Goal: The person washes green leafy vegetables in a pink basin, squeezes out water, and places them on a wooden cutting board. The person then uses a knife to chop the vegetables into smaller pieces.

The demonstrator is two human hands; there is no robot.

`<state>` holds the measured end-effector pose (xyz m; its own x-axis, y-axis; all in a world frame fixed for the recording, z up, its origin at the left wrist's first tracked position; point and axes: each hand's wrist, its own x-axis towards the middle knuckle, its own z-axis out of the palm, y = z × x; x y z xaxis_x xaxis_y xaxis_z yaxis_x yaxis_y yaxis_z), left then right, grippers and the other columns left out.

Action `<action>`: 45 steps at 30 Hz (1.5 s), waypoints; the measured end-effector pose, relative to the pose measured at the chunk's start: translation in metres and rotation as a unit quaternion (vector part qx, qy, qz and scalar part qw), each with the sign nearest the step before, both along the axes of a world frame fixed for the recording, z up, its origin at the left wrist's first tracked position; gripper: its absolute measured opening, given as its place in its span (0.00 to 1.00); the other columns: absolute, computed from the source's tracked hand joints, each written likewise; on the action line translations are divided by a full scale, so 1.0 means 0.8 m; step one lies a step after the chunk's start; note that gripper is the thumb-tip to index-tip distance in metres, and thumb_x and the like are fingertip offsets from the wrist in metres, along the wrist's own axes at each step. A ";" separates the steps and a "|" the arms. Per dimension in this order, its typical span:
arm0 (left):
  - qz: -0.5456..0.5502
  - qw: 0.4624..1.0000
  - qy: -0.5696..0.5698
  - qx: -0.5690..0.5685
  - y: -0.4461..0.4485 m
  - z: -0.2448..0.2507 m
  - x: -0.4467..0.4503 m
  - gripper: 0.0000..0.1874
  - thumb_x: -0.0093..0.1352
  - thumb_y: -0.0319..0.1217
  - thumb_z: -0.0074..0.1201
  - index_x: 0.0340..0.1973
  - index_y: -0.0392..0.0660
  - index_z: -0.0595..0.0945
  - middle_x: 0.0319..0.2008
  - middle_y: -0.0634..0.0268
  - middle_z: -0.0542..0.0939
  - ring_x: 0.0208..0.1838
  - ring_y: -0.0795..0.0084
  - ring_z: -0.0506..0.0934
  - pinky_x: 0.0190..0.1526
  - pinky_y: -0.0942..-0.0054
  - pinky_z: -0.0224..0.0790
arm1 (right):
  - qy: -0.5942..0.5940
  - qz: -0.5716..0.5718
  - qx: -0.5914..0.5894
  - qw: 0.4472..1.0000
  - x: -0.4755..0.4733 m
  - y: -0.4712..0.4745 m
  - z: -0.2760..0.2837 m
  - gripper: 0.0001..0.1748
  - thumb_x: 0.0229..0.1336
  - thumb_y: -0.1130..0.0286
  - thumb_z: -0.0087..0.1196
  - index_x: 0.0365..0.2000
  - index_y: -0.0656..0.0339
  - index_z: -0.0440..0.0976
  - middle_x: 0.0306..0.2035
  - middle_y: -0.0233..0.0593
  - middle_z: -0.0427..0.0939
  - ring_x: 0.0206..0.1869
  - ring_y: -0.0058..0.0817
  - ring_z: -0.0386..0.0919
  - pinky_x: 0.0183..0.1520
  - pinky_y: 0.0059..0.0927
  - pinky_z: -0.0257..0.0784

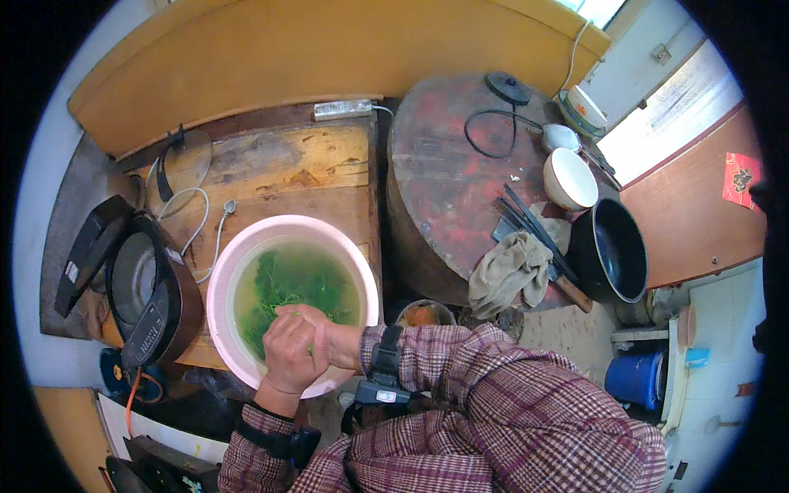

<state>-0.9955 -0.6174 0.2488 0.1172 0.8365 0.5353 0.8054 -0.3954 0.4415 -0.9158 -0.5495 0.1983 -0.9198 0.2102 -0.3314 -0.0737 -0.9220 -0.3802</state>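
Observation:
A pink plastic basin (217,308) holds cloudy greenish water with leafy greens (268,277) afloat in it. Over its near side my left hand (293,354) and my right hand (330,330) are pressed together, fingers closed. Bits of green show between them, so both grip a small bunch of greens, most of it hidden by the fingers. More stems trail in the water just beyond my knuckles. The basin rests on a worn wooden tabletop (327,160), close to its right edge.
Left of the basin stands an open rice cooker (185,308), near a white plug cable (216,252) and a glass lid (191,154). The round table (431,160) at right bears a cloth (511,271), a knife (573,293), bowls (570,179) and a black pot (616,246).

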 end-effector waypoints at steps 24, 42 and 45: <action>0.288 0.515 -0.808 -0.011 -0.669 -0.125 0.056 0.10 0.61 0.27 0.56 0.38 0.39 0.78 0.32 0.64 0.78 0.36 0.70 0.78 0.39 0.71 0.73 | -0.158 0.304 0.392 0.854 0.036 -0.291 -0.031 0.16 0.63 0.62 0.54 0.46 0.60 0.73 0.39 0.35 0.78 0.43 0.28 0.77 0.47 0.28 0.70; 0.824 0.523 -0.204 0.072 -1.274 -0.133 -0.058 0.25 0.65 0.38 0.63 0.52 0.36 0.75 0.48 0.54 0.80 0.47 0.61 0.78 0.51 0.63 0.71 | -0.013 0.312 0.752 0.581 0.107 -0.681 0.034 0.11 0.57 0.68 0.56 0.36 0.66 0.76 0.32 0.43 0.80 0.35 0.32 0.78 0.41 0.33 0.73; 0.832 0.518 -0.192 -0.040 -1.342 -0.182 -0.068 0.30 0.67 0.50 0.58 0.51 0.35 0.78 0.48 0.44 0.80 0.49 0.48 0.78 0.50 0.57 0.70 | -0.071 0.270 0.790 0.546 0.128 -0.653 0.029 0.10 0.54 0.70 0.56 0.35 0.65 0.77 0.30 0.44 0.80 0.34 0.35 0.79 0.40 0.34 0.74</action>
<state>-1.0499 -1.6912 0.1031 -0.9050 -0.3714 0.2076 -0.1518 0.7377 0.6579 -0.8134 -1.0720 0.2216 -0.9776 0.0488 -0.2045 0.1809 0.6914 -0.6995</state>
